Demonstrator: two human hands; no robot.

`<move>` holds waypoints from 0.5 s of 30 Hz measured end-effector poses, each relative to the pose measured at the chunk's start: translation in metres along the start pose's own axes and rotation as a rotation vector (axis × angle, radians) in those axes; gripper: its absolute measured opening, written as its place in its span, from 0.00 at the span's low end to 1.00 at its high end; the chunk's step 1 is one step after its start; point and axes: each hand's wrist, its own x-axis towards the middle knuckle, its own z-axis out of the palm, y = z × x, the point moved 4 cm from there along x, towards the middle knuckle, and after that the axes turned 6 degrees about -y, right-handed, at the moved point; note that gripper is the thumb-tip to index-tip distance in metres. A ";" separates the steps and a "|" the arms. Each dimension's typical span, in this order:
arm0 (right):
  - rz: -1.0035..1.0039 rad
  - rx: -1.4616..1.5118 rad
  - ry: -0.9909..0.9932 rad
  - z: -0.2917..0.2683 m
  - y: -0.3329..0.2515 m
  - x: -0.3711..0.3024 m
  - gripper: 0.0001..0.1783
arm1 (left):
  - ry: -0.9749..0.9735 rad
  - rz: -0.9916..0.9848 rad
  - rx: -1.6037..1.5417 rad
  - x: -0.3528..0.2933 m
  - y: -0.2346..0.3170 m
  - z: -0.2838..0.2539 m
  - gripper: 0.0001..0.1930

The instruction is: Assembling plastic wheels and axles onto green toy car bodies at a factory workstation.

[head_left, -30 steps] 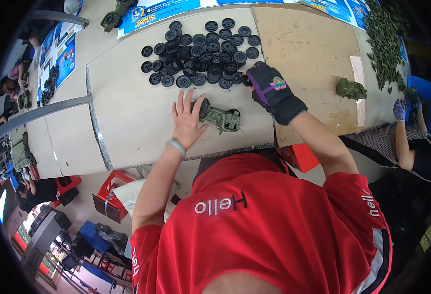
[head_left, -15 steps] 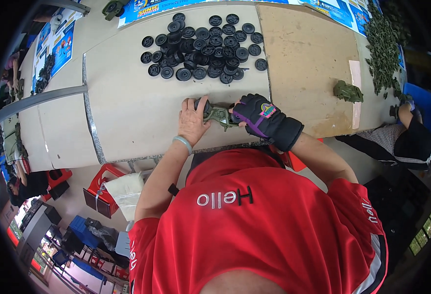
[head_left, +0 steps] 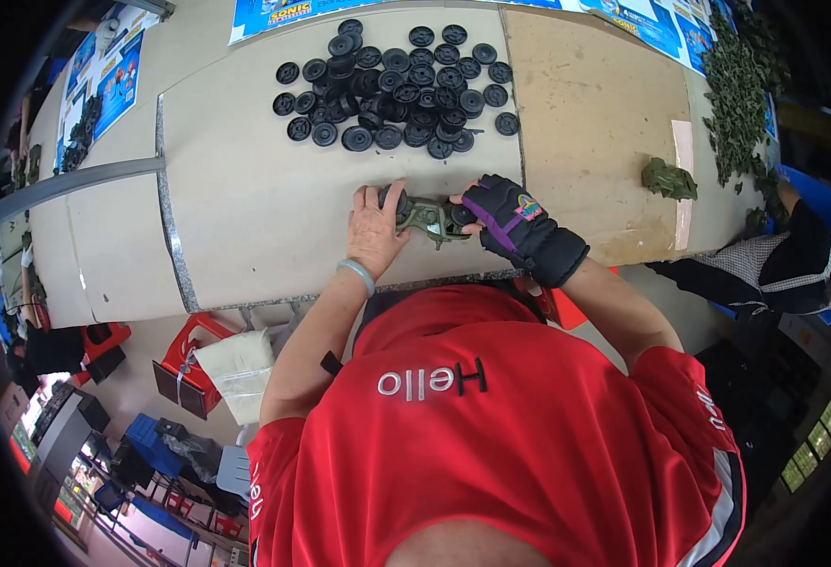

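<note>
A dark green plastic toy vehicle body (head_left: 428,219) lies near the front edge of the table, between my two hands. My bare left hand (head_left: 374,231) is closed on its left end, with fingers over a black wheel (head_left: 393,201) there. On the right end, my right hand (head_left: 521,227), in a black and purple fingerless glove, grips another black wheel (head_left: 463,215) against the body. Its fingertips partly hide that wheel, so how far it sits on the body cannot be told. Beyond my hands spreads a heap of loose black wheels (head_left: 401,90).
A single green plastic piece (head_left: 669,180) rests on the brown board (head_left: 595,142) at right. Farther right lies a heap of small green parts (head_left: 739,113). A metal bar (head_left: 66,181) crosses at left. Blue printed sheets (head_left: 340,11) line the back. A person (head_left: 794,250) sits at far right.
My right fingers have shifted slightly, and more of the right wheel shows. A green vehicle at the far upper left is no longer in view; the view has shifted slightly.
</note>
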 end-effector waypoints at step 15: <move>0.038 -0.239 -0.011 0.021 -0.024 0.062 0.12 | 0.145 0.059 -0.014 -0.003 0.002 0.000 0.51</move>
